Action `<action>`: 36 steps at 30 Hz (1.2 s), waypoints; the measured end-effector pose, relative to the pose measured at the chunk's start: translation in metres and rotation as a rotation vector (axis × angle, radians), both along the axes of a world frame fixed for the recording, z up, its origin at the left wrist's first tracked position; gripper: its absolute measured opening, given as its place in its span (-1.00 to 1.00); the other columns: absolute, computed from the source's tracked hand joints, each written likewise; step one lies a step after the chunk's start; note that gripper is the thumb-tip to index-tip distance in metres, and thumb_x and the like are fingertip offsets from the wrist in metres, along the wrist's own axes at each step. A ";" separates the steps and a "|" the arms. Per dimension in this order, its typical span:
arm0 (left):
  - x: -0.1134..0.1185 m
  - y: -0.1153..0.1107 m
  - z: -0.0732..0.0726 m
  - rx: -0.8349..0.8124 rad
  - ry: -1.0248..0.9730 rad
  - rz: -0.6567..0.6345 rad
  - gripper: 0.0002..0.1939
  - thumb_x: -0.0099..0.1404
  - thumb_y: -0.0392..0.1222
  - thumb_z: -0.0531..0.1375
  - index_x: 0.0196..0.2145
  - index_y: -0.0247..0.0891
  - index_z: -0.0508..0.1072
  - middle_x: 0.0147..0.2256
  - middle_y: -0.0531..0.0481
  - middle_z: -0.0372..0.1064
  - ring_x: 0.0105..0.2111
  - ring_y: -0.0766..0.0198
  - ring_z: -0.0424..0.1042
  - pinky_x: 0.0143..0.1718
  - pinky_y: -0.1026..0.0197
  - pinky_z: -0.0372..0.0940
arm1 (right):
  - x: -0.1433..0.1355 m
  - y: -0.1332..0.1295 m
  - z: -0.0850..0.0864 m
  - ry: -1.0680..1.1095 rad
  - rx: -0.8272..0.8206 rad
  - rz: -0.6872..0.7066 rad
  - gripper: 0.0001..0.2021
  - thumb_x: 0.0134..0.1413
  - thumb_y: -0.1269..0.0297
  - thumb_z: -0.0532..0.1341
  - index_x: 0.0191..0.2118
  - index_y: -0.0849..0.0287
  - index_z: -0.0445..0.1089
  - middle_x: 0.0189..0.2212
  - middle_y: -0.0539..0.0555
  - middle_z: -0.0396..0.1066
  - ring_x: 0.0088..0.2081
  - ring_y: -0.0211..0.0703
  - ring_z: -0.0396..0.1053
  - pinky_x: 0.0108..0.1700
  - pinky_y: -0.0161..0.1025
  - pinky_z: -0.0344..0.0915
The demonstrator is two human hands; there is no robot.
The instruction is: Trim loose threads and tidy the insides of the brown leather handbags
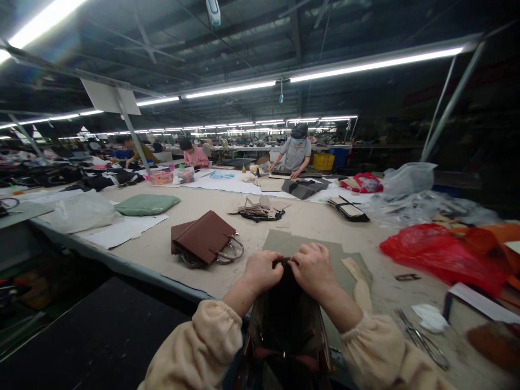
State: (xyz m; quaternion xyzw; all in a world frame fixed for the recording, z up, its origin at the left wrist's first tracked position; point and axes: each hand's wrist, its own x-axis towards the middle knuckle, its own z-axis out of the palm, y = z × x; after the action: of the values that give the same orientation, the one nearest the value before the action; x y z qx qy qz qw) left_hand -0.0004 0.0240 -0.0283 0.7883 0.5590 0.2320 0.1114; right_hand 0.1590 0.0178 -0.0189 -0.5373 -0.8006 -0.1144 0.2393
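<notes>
A dark brown handbag (pixel 254 330) stands at the table's near edge, its mouth toward me and its dark inside showing. My left hand (pixel 263 272) pinches the bag's far top edge. Close beside it, my right hand (pixel 312 269) pinches the same edge, thumb and fingers pressed together. Under and beyond the bag lies a grey-green sheet (pixel 303 238). A finished-looking brown handbag (pixel 209 235) with wrapped handles rests on its side to the left of my hands.
Scissors (pixel 422 338), a small thread snipper (pixel 407 277) and a red plastic bag (pixel 441 252) lie to the right. A green pouch (pixel 147 205) and clear plastic (pixel 83 211) lie at left. Scraps (pixel 260 208) sit mid-table; a co-worker (pixel 294 154) works across it.
</notes>
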 end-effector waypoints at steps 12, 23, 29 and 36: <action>0.001 0.006 0.005 -0.077 0.132 0.039 -0.72 0.25 -0.09 0.03 -0.24 -0.15 0.51 -0.27 -0.05 0.48 -0.24 0.22 0.40 -0.19 0.25 0.24 | -0.002 -0.002 -0.002 -0.019 0.020 -0.005 -0.83 0.05 0.25 0.16 -0.47 0.11 0.44 -0.43 0.08 0.35 -0.23 -0.06 0.19 0.04 -0.03 -0.13; 0.004 0.008 0.001 -0.043 0.101 -0.019 -0.74 0.24 -0.20 0.02 -0.29 -0.20 0.50 -0.30 -0.06 0.47 -0.28 0.24 0.41 -0.23 0.26 0.25 | -0.001 -0.004 0.000 -0.033 0.022 -0.014 -0.82 0.07 0.24 0.14 -0.46 0.12 0.44 -0.43 0.08 0.37 -0.23 -0.07 0.20 0.06 -0.01 -0.14; 0.005 0.007 0.001 -0.019 0.091 -0.069 -0.70 0.27 -0.19 -0.03 -0.32 -0.23 0.50 -0.32 -0.08 0.47 -0.30 0.23 0.41 -0.26 0.27 0.24 | -0.001 -0.002 -0.001 -0.028 0.041 -0.040 -0.82 0.05 0.23 0.15 -0.47 0.13 0.43 -0.44 0.10 0.37 -0.24 -0.05 0.21 0.06 -0.01 -0.13; -0.001 0.012 0.002 -0.016 0.142 -0.079 -0.70 0.24 -0.07 0.02 -0.35 -0.22 0.52 -0.35 -0.07 0.49 -0.32 0.22 0.42 -0.27 0.26 0.24 | -0.001 -0.001 -0.002 -0.015 0.035 -0.028 -0.82 0.05 0.24 0.16 -0.49 0.13 0.44 -0.44 0.09 0.39 -0.24 -0.06 0.22 0.07 -0.01 -0.15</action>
State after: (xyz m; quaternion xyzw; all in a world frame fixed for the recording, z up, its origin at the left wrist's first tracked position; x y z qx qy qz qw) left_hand -0.0010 0.0359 -0.0268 0.8233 0.5357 0.1665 0.0865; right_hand 0.1576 0.0163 -0.0205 -0.5432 -0.7928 -0.1356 0.2408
